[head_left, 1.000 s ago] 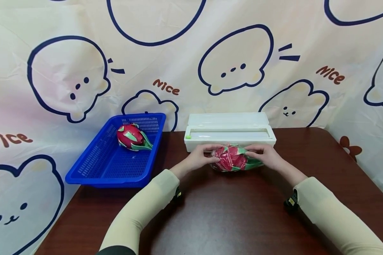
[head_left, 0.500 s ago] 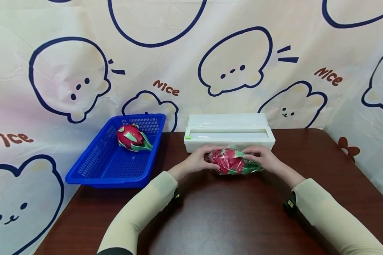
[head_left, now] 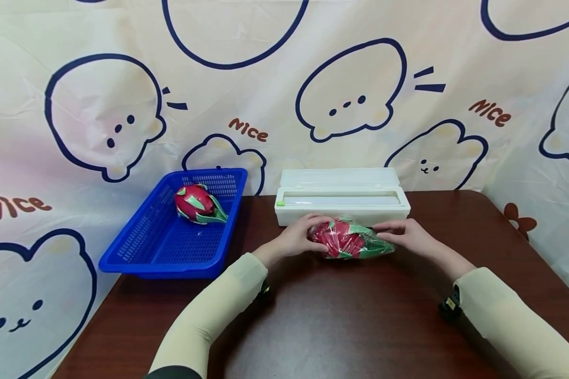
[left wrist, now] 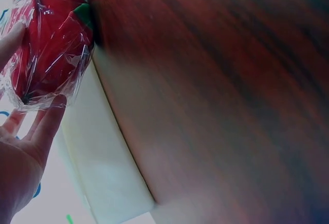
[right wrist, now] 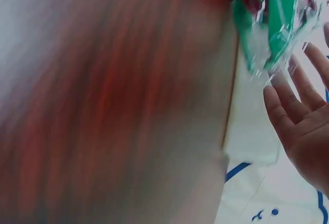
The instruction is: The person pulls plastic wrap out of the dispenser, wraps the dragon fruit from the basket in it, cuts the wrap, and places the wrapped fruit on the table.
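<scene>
A dragon fruit (head_left: 348,239) in clear cling film lies on its side over the brown table, leafy green end to the right. My left hand (head_left: 294,239) holds its red end between thumb and fingers; in the left wrist view the film (left wrist: 46,54) is wrinkled around the red skin. Beside the leafy end is my right hand (head_left: 412,237), its fingers spread and fairly straight. The right wrist view has those fingertips (right wrist: 277,80) at the film's loose tip; whether they touch it I cannot tell.
Right behind the fruit stands a white cling film dispenser (head_left: 341,215), lid raised. A blue plastic basket (head_left: 170,271) at the left holds another, unwrapped dragon fruit (head_left: 194,202). The brown table (head_left: 341,326) meets a printed cloth backdrop (head_left: 275,95) behind.
My right hand has drawn off to the right from the fruit's leafy end, which now shows more fully. The left hand keeps its hold, with the fruit shifted slightly.
</scene>
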`<state>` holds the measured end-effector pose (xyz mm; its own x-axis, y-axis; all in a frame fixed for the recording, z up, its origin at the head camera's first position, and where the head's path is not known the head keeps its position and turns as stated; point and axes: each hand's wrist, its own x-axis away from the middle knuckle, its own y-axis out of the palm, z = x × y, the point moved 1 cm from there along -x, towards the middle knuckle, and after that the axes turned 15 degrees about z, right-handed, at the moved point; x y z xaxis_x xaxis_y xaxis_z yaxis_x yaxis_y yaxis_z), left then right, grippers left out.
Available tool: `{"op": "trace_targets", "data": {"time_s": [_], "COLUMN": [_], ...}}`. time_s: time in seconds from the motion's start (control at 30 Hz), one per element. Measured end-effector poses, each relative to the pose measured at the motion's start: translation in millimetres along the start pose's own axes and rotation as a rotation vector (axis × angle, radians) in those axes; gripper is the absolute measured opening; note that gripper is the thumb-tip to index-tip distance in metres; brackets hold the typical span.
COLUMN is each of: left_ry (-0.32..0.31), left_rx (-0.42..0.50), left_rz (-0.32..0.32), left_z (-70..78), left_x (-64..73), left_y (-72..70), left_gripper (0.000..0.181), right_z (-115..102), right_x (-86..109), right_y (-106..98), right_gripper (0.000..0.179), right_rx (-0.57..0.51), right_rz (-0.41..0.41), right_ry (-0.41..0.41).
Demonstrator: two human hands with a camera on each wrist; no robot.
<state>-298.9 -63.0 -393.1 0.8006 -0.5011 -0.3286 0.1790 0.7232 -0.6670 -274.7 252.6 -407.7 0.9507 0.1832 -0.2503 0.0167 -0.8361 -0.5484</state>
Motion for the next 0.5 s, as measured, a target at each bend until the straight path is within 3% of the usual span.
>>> {"op": "trace_targets", "data": {"time_s": [0.13,0.3,0.5], "left_ry": [-0.004,-0.016,-0.040], "left_rx": [0.001,0.009,0.041], "left_rz": [-0.002,-0.001,0.018], "left_z": [-1.1,-1.9,-2.2], "left_x": [-0.1,0.1,-0.7], "left_y": [-0.2,0.5,1.7], "left_gripper": [0.065,0.064,0.062], "right_z": [9,15,15], "right_x": [7.9,11.9,11.4], "right_y": [-6,-7,-7], "right_gripper": [0.041,0.041,0.039], "right_rx": [0.015,-0.041,-0.045], "right_rz": [-0.050,-0.092,-0.096], "right_ry": [0.050,0.097,0.078]}}
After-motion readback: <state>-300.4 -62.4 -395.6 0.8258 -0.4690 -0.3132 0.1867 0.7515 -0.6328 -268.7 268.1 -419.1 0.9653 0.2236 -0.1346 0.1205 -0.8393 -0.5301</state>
